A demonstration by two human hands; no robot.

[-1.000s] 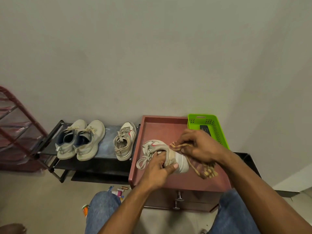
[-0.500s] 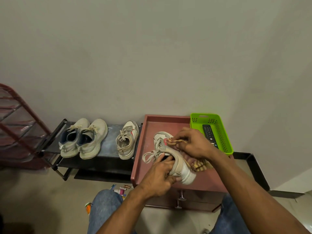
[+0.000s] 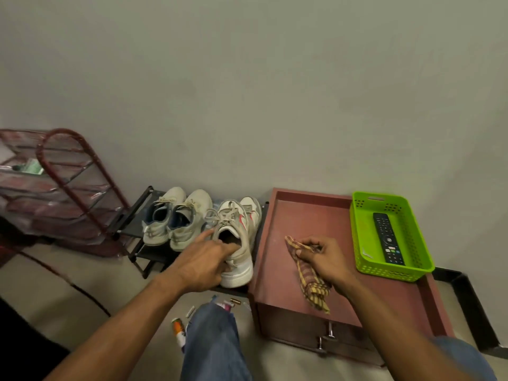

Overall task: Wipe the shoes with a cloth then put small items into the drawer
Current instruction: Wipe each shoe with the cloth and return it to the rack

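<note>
**Shoe going back on the rack, cloth kept in the other hand**

From where I stand, the pale pair (image 3: pixel 176 218) sits at the left of the low black rack (image 3: pixel 143 204), toes to the wall; just beside it the left hand (image 3: pixel 203 259) grips the heel collar of the white and red shoe (image 3: pixel 236 243), thumb side tucked into the opening and forefinger pointing out straight; the shoe's long axis runs from the person towards the wall, toe away and heel nearest, its mate (image 3: pixel 251 207) peeking out behind it. I'd say the thing to do is settle it flat and square beside its mate before letting go, so the heel doesn't hang off the front rail. Further right the right hand (image 3: pixel 327 257) pinches the striped cloth (image 3: pixel 310 276), which trails over the red cabinet top (image 3: pixel 302 215); the drawer (image 3: pixel 316 331) below looks closed; small items (image 3: pixel 209 312) lie on the floor by the knee.
</note>
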